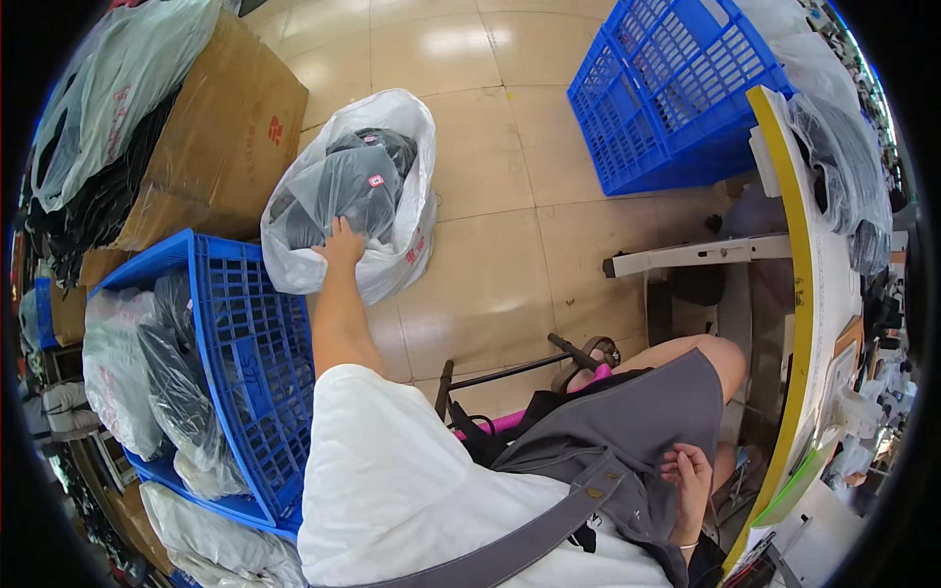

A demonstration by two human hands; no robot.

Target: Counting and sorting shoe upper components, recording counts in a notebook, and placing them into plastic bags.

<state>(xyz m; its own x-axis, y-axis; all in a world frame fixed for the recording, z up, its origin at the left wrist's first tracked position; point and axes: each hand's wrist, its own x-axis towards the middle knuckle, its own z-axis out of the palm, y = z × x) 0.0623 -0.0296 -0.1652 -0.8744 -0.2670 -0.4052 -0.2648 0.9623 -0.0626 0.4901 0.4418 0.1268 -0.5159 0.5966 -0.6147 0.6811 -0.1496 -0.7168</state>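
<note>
Glossy beige floor tiles [490,147] carry blue crates [250,333] and bags [392,265].

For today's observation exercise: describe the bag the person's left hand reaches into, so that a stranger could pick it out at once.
Start at the big cardboard box at upper left, then look just to its right on the tiled floor. There stands a clear plastic bag, open at the top, with the left hand on the dark wrapped garments inside. Unlike the bags nearby, it sits alone on the floor, not in a blue crate.

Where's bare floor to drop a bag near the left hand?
Bare tiles lie between the white sack, where the left hand rests, and the far blue crate, and behind the sack. Crowded: the near blue crate and cardboard box press close.
</note>
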